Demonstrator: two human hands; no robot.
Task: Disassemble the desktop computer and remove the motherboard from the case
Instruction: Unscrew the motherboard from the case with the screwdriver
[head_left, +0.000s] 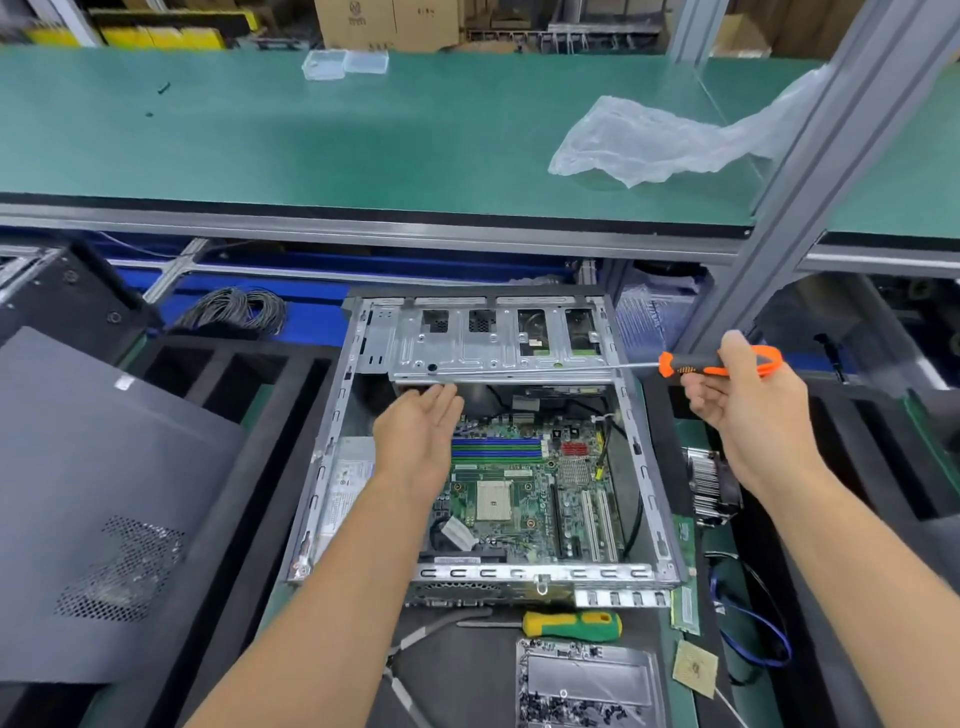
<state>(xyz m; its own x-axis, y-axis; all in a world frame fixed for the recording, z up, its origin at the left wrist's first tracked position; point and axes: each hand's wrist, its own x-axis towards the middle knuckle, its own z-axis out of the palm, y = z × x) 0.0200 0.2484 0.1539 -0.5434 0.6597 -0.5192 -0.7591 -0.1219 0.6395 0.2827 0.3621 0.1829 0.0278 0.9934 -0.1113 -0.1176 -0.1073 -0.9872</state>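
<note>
An open metal computer case (655, 499) lies in front of me. Its green motherboard (524, 499) sits inside, with the bare CPU socket (493, 500) near the middle. A silver drive cage (483, 345) spans the far end of the case. My left hand (421, 439) reaches into the case with straight fingers, fingertips just under the cage's near edge. My right hand (748, 410) hovers right of the case and grips an orange-handled screwdriver (719, 362), whose long shaft points left across the cage.
A green-and-yellow screwdriver (574, 624) lies before the case, beside a metal tray of screws (589, 686). The removed side panel (88, 509) rests at left, a heatsink (709, 486) and a blue cable (753, 629) at right. A plastic bag (649, 140) lies on the green shelf (311, 145).
</note>
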